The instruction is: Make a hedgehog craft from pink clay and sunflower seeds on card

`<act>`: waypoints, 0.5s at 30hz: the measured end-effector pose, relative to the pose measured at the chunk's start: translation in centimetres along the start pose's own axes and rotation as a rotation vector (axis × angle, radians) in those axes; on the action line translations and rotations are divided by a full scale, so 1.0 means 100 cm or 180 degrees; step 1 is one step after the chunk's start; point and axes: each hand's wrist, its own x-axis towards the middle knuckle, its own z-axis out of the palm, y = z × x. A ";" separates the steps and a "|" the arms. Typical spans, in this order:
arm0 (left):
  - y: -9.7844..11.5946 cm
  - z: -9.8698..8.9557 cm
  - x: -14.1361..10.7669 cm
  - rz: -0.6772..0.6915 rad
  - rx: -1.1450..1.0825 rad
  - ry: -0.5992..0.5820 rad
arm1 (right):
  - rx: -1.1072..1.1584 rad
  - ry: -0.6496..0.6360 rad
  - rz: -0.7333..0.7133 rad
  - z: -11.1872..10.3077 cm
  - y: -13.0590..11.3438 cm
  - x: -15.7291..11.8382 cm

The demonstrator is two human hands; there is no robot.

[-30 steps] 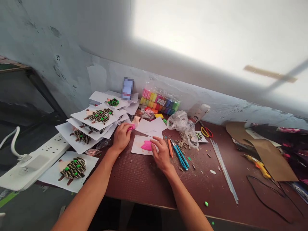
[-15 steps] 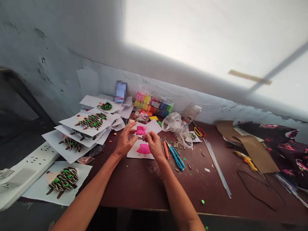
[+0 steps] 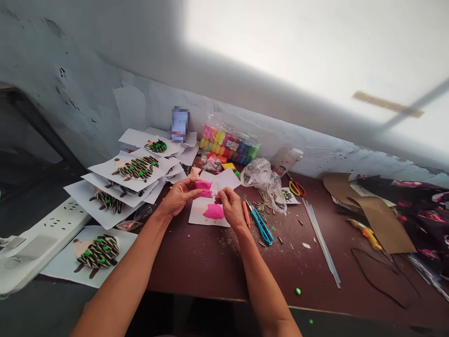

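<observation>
Between thumb and fingers, my left hand (image 3: 180,195) grips a small clear packet of pink clay (image 3: 204,187). My right hand (image 3: 228,203) pinches the packet's clear right end. Just below both hands lies a white sheet (image 3: 198,218) with a flat pink clay body (image 3: 214,211) and short orange legs drawn under it. Another white sheet (image 3: 229,179) lies behind the packet. An orange pen (image 3: 246,214) and blue-handled scissors (image 3: 261,224) rest right of my right hand.
Stacked hedgehog pictures (image 3: 105,178) and a white power strip (image 3: 42,234) are at left. Behind stand coloured clay packs (image 3: 229,145), a phone (image 3: 179,125) and a white bottle (image 3: 287,160). Rightward lie a plastic bag (image 3: 257,173), glue sticks (image 3: 321,241) and a yellow glue gun (image 3: 366,234).
My left hand has closed its fingers onto the packet's left side, and the packet is stretched flatter between both hands. The view has shifted slightly.
</observation>
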 end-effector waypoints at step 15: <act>-0.006 0.008 -0.006 -0.0198 0.0328 -0.0067 | 0.0242 -0.0241 0.0200 0.015 0.005 -0.006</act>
